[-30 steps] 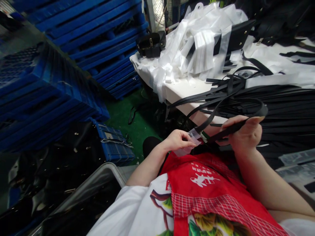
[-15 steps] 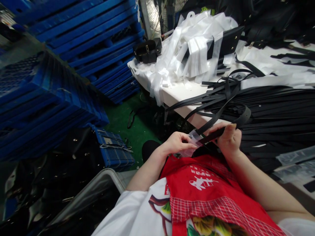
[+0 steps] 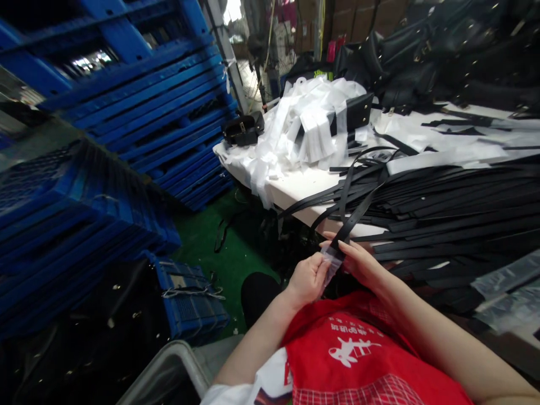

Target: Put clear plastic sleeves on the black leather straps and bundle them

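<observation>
Your right hand [image 3: 358, 262] has moved in close beside your left hand [image 3: 309, 277] since half a second ago. Your left thumb and fingers are pinched on a clear plastic sleeve [image 3: 332, 264], while your right fingers are closed around the black strap [image 3: 358, 215] at the sleeve's upper end. Strap and sleeve meet between your hands, just in front of the worktop [image 3: 304, 187], and the strap runs up over its edge. Many loose straps [image 3: 447, 202] lie there to the right; beyond, white plastic strips [image 3: 314, 132] are heaped near the corner.
</observation>
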A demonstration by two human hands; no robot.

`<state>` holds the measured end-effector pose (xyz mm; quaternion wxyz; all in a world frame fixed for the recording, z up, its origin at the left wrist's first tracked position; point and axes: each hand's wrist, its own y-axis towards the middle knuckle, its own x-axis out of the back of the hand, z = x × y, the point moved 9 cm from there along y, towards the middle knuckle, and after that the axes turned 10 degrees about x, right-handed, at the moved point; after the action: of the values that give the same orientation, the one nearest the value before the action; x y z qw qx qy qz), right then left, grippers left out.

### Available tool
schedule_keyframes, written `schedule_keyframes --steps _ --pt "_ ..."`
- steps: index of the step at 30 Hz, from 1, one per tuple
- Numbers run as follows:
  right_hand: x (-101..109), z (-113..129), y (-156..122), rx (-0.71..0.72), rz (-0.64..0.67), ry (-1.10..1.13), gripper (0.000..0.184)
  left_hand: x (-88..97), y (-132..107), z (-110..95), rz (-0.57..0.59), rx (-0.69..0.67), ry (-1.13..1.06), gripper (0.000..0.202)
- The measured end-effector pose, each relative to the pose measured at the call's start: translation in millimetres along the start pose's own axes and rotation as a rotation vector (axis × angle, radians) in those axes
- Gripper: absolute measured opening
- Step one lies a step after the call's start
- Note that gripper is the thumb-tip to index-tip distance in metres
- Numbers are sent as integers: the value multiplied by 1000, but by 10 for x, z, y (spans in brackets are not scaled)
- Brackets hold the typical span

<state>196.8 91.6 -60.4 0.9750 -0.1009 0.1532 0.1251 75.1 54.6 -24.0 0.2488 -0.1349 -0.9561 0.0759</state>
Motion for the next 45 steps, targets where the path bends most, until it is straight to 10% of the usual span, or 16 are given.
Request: schedule_keyframes --steps 3,7,11,15,19,26,33,40,45 --pt "-90 -24 50 -53 -3 310 47 -30 -11 32 7 26 -13 46" --pt "-4 -71 95 21 -167 189 40 -16 70 230 -40 184 -207 85" --pt "-74 53 95 93 -116 39 42 -381 72 452 308 406 -506 54" --pt "83 310 222 79 -167 305 43 -528 -4 414 496 345 -500 58" --pt "274 538 421 186 -270 367 59 -558 9 287 494 284 -446 64" --pt "-112 378 308 150 -267 226 59 -440 155 128 351 277 -649 62" --pt "262 768 556 173 -329 549 55 -303 -31 157 429 247 -477 60" --pt "-508 489 331 109 -131 313 57 -24 173 -78 206 100 -487 60" --pt "277 1027 585 187 -385 595 55 -87 -28 75 315 136 -443 57"
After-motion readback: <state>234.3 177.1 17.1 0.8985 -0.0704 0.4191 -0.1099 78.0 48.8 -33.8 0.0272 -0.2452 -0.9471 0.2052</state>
